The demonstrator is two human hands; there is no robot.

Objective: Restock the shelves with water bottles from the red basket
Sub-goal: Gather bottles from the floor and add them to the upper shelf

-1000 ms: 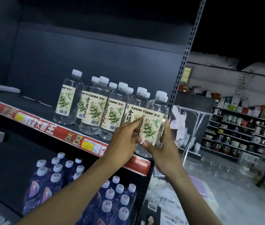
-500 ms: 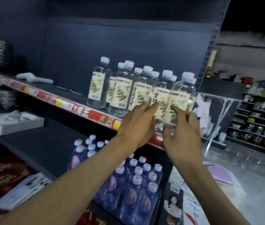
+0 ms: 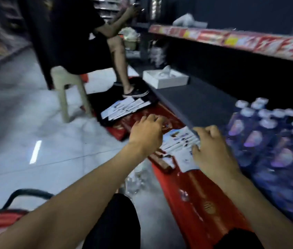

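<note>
Left hand (image 3: 146,133) and right hand (image 3: 212,150) empty, fingers loosely curled. Red basket (image 3: 0,220) near, untouched. Purple bottles (image 3: 267,141) stand on lower shelf (image 3: 196,101); next pickup probably pending.

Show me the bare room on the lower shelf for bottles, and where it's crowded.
Bare: the dark lower shelf between the white tray and the purple bottles. Also the floor tiles left of the stool. Crowded: the shelf's right end, packed with those bottles, and the leaflets below its edge.
</note>
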